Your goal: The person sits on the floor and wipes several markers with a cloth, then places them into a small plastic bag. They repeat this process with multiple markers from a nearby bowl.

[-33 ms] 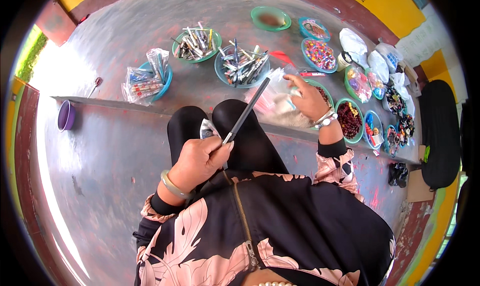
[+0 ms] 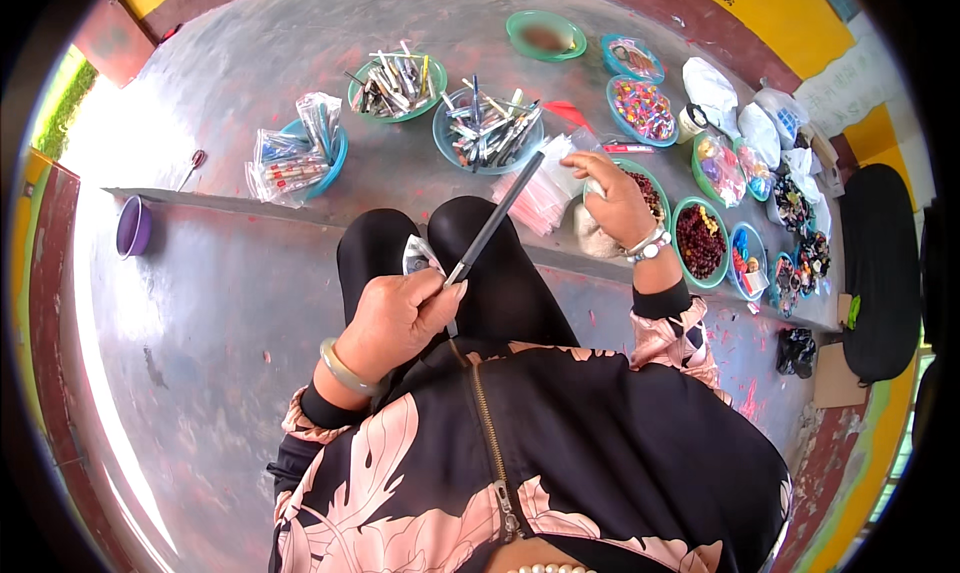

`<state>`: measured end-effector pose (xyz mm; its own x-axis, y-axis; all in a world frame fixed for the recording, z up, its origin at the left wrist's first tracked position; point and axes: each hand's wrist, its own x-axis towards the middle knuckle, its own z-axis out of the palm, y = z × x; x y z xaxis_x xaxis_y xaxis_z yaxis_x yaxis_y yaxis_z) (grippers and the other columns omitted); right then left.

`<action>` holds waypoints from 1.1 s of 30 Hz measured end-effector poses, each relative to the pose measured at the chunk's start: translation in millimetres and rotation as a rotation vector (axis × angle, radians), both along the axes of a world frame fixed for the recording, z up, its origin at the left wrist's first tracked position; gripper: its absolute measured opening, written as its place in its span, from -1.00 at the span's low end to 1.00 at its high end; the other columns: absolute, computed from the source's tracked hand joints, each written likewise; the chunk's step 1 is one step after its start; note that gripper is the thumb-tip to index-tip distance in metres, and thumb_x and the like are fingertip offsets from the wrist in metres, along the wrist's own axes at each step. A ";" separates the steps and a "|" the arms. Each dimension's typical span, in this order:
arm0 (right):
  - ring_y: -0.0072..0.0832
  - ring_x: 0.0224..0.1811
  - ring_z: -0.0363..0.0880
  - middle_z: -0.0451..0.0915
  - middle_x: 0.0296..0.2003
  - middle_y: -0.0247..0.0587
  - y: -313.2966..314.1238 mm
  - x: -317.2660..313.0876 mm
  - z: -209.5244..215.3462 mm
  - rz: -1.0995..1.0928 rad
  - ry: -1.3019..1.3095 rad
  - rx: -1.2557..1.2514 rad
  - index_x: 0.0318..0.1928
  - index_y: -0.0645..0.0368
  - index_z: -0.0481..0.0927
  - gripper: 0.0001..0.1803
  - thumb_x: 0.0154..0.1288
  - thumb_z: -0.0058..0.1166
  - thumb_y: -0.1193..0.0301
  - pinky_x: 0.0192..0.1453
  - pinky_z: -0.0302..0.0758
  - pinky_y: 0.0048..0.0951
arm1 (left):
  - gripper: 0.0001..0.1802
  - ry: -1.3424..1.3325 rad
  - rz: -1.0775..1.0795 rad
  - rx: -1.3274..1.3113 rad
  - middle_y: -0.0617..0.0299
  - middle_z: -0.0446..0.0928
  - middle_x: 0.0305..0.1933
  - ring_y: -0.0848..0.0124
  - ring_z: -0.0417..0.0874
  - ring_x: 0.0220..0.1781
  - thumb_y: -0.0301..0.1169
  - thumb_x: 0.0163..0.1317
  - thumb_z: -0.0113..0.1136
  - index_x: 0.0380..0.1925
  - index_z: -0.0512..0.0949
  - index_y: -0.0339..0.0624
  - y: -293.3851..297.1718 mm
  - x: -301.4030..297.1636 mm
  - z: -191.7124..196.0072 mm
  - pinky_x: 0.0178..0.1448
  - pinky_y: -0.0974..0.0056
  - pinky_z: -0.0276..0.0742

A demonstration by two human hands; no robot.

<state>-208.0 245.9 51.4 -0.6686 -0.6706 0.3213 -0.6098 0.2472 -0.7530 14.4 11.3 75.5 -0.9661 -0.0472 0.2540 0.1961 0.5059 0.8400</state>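
Note:
My left hand [image 2: 400,318] rests over my black-clad knees and grips a long dark grey stick with a silver end [image 2: 500,213], which slants up and to the right. A small white packet [image 2: 415,256] peeks out just above that hand. My right hand [image 2: 615,198] reaches forward over the step, its fingertips pinched on the top of a stack of small clear bags [image 2: 545,188]. It hovers over a green bowl of dark beads [image 2: 650,188], which it mostly hides.
Bowls line the floor ahead: a green one [image 2: 397,85] and a blue one [image 2: 488,128] of pens, a blue one with packaged items [image 2: 300,153], several with coloured beads [image 2: 640,105] at the right. A purple cup [image 2: 133,228] and scissors [image 2: 193,163] lie at the left.

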 end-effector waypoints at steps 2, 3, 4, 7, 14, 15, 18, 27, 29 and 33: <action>-0.63 -0.44 0.45 0.57 -0.35 -0.22 -8.4 14.8 5.5 0.020 -0.352 -0.161 0.05 0.30 0.47 -0.59 0.16 0.04 0.46 -0.28 0.37 -0.62 | -0.67 0.056 -0.034 -0.132 0.04 0.36 -0.70 0.09 0.40 -0.68 -0.41 0.17 0.19 -0.69 0.35 -0.25 -6.0 -1.5 -1.4 -0.58 0.20 0.30; -0.66 -0.44 0.43 0.58 -0.36 -0.25 -12.0 22.2 13.6 0.028 -0.636 -0.253 0.05 0.30 0.47 -0.58 0.16 0.05 0.45 -0.28 0.36 -0.64 | -0.68 0.090 -0.052 -0.181 0.04 0.36 -0.71 0.11 0.41 -0.69 -0.42 0.17 0.18 -0.69 0.34 -0.26 -7.7 -2.9 0.4 -0.57 0.21 0.30; -0.64 -0.45 0.43 0.57 -0.38 -0.26 -16.3 24.7 19.5 0.112 -0.694 -0.335 0.10 0.31 0.44 -0.53 0.21 0.12 0.36 -0.30 0.36 -0.64 | -0.69 0.118 -0.069 -0.241 0.05 0.37 -0.72 0.14 0.42 -0.69 -0.43 0.17 0.17 -0.69 0.34 -0.26 -10.1 -4.1 1.5 -0.57 0.21 0.31; -0.60 -0.44 0.49 0.56 -0.44 -0.26 -24.4 43.0 30.3 0.113 -0.743 -0.518 -0.04 0.37 0.53 -0.62 0.24 0.16 0.33 -0.33 0.39 -0.62 | -0.69 0.139 -0.097 -0.288 0.04 0.33 -0.69 0.07 0.39 -0.65 -0.40 0.13 0.22 -0.66 0.34 -0.25 -11.9 -4.9 -3.5 -0.55 0.16 0.29; -0.56 -0.44 0.52 0.58 -0.46 -0.21 -29.0 55.2 45.6 0.155 -0.708 -0.484 -0.21 0.36 0.58 -0.83 0.23 0.12 0.51 -0.31 0.42 -0.60 | -0.80 0.126 -0.046 -0.186 0.04 0.39 -0.64 0.17 0.42 -0.64 -0.44 0.14 0.20 -0.57 0.44 -0.29 -23.0 0.1 -7.2 -0.50 0.23 0.35; -0.57 -0.43 0.53 0.60 -0.44 -0.20 -28.9 55.8 46.0 0.124 -0.696 -0.488 -0.22 0.36 0.58 -0.84 0.22 0.13 0.52 -0.31 0.42 -0.61 | -0.82 0.128 0.003 -0.117 0.05 0.41 -0.63 0.22 0.44 -0.64 -0.45 0.15 0.19 -0.54 0.46 -0.31 -23.9 1.7 -2.7 -0.48 0.26 0.37; -0.58 -0.43 0.53 0.60 -0.43 -0.19 -28.2 60.5 52.0 0.073 -0.619 -0.473 -0.22 0.35 0.59 -0.85 0.21 0.13 0.53 -0.32 0.41 -0.63 | -0.82 -0.028 0.246 0.212 0.19 0.47 -0.60 0.43 0.47 -0.60 -0.42 0.20 0.15 -0.49 0.50 -0.33 -39.5 9.8 -7.0 -0.44 0.36 0.41; -0.59 -0.42 0.55 0.62 -0.43 -0.30 -53.0 90.1 67.0 0.180 -0.302 -0.080 -0.23 0.28 0.61 -0.84 0.17 0.19 0.49 -0.32 0.43 -0.57 | -0.74 -0.258 0.262 -0.195 0.01 0.43 -0.67 0.12 0.45 -0.66 -0.32 0.10 0.23 -0.61 0.51 -0.29 -35.3 18.4 -33.8 -0.52 0.19 0.36; -0.50 -0.43 0.55 0.61 -0.44 -0.26 -62.8 93.0 62.4 0.243 -0.118 -0.035 -0.24 0.23 0.61 -0.85 0.14 0.19 0.51 -0.33 0.43 -0.53 | -0.75 -0.179 0.263 -0.227 0.00 0.43 -0.67 0.10 0.45 -0.65 -0.35 0.10 0.20 -0.63 0.49 -0.29 -34.6 17.5 -42.2 -0.52 0.18 0.36; -0.27 -0.39 0.57 0.60 -0.43 -0.23 -84.5 100.8 57.3 0.349 0.120 0.016 -0.28 0.14 0.59 -0.86 0.11 0.18 0.47 -0.32 0.45 -0.37 | -0.76 -0.142 0.258 -0.227 0.03 0.44 -0.68 0.17 0.50 -0.66 -0.38 0.14 0.14 -0.63 0.48 -0.30 -33.7 17.7 -46.0 -0.52 0.21 0.38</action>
